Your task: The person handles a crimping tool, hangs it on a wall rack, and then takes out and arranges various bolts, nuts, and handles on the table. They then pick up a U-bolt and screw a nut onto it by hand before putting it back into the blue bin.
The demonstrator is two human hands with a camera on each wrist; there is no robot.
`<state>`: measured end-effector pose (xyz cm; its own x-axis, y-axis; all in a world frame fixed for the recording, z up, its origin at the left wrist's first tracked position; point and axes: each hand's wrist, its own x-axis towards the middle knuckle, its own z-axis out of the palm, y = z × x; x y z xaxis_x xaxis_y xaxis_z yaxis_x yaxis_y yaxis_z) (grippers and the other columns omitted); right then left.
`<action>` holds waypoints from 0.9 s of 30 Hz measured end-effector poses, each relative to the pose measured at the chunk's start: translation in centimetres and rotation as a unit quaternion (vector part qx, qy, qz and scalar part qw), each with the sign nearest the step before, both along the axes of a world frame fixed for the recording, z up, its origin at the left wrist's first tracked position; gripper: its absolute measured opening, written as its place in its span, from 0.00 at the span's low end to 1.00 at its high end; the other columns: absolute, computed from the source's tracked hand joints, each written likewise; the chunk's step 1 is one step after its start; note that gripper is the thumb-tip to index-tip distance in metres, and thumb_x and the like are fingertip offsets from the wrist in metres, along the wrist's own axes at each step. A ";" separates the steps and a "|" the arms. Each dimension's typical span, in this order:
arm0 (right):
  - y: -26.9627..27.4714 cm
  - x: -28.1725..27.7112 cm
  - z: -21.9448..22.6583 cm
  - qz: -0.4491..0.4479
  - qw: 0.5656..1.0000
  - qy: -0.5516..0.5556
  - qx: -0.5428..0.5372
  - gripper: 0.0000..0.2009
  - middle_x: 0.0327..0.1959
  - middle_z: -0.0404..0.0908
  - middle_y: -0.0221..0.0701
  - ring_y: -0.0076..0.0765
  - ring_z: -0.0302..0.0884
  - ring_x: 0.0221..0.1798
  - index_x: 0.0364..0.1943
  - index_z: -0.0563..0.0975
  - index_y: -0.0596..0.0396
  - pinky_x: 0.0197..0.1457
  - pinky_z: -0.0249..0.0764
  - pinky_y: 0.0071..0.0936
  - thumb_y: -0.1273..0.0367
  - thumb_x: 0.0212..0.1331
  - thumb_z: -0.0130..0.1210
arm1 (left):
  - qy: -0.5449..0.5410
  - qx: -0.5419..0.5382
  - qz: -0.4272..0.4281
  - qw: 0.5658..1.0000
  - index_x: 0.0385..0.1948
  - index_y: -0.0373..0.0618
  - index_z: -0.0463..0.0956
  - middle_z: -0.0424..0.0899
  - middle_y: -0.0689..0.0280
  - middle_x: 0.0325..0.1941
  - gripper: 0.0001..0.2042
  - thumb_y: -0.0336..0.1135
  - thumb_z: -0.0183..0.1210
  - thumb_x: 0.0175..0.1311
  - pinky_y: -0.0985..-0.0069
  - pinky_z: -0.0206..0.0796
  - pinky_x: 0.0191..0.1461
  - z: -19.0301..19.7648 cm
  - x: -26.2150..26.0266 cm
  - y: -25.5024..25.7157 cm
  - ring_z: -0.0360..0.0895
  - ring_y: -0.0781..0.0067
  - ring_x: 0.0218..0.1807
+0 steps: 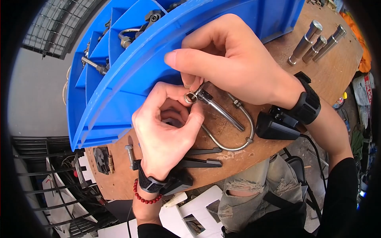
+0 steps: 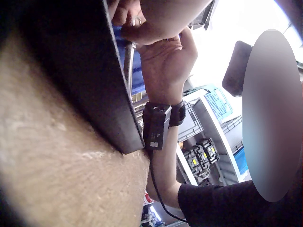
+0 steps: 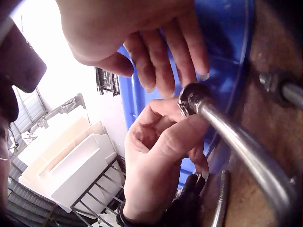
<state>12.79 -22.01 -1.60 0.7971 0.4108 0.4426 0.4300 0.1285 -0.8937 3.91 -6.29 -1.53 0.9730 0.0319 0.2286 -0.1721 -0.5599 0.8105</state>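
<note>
My left hand pinches a small metal ring between thumb and index finger. Beside the ring is the dark head of a steel pin, whose shank slants down to the right over the table. My right hand hovers just above, its thumb apart and its fingertips close to the pin's head. From the right wrist view, the fingers of the right hand hang loosely extended over the left hand, beside the dark head. Under the pin lies a bent steel U-bolt with nuts.
A blue compartment bin with metal parts in it leans behind the hands. Several steel pins stand at the right on the wooden table. A bolt and a dark block lie at the left. Black prongs sit beside the left wrist.
</note>
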 end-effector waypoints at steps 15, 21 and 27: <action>0.0 0.3 -0.3 -0.020 0.999 -0.021 -0.030 0.18 0.08 0.57 0.39 0.30 0.52 0.13 0.12 0.69 0.68 0.20 0.56 0.35 0.65 0.50 0.54 | -0.002 0.018 -0.004 1.000 0.32 0.38 0.83 0.84 0.69 0.25 0.07 0.23 0.69 0.51 0.88 0.67 0.26 -0.2 -0.1 0.2 0.76 0.89 0.22; 0.0 0.1 -0.2 -0.010 1.000 -0.009 -0.025 0.17 0.08 0.63 0.41 0.31 0.57 0.12 0.14 0.74 0.68 0.21 0.61 0.34 0.66 0.50 0.53 | 0.027 0.047 0.005 0.999 0.34 0.38 0.85 0.83 0.70 0.22 0.08 0.24 0.68 0.51 0.88 0.67 0.26 0.0 -0.2 -0.1 0.76 0.89 0.21; -0.1 0.1 -0.1 -0.007 0.999 -0.016 -0.040 0.16 0.08 0.64 0.41 0.31 0.58 0.12 0.14 0.74 0.68 0.21 0.61 0.34 0.66 0.50 0.53 | 0.058 0.058 0.013 0.997 0.34 0.38 0.84 0.85 0.67 0.24 0.07 0.25 0.69 0.53 0.86 0.71 0.29 0.0 -0.1 -0.1 0.79 0.86 0.22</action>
<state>12.89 -22.10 -1.71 0.7894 0.4343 0.4339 0.4590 0.0517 -0.8869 3.81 -6.43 -1.49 0.9923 0.0372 0.1181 -0.0652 -0.6538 0.7539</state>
